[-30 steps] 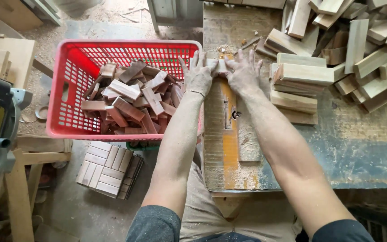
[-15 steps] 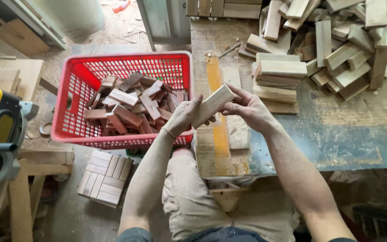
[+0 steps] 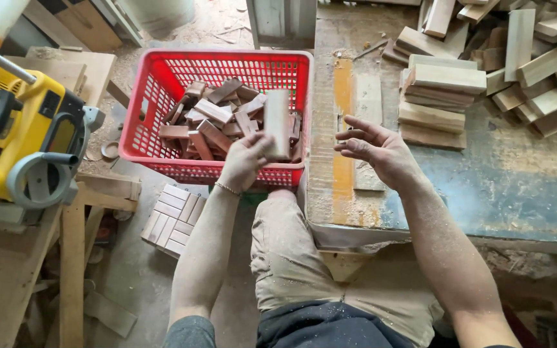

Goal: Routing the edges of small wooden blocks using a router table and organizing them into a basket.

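Wooden block (image 3: 277, 124) stands upright in my left hand (image 3: 245, 160) over the red basket (image 3: 142, 122) at centre frame, my thumb hidden behind it. My right hand (image 3: 376, 149) hovers open, empty, above the surface (image 3: 517, 187); stacked blocks (image 3: 443, 103) sit upper right, partly cropped.

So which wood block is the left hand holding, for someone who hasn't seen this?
Find the red plastic basket left of the workbench. At its near right corner, the left hand holds a pale rectangular wood block. It stands upright, above the darker scraps lying jumbled inside.
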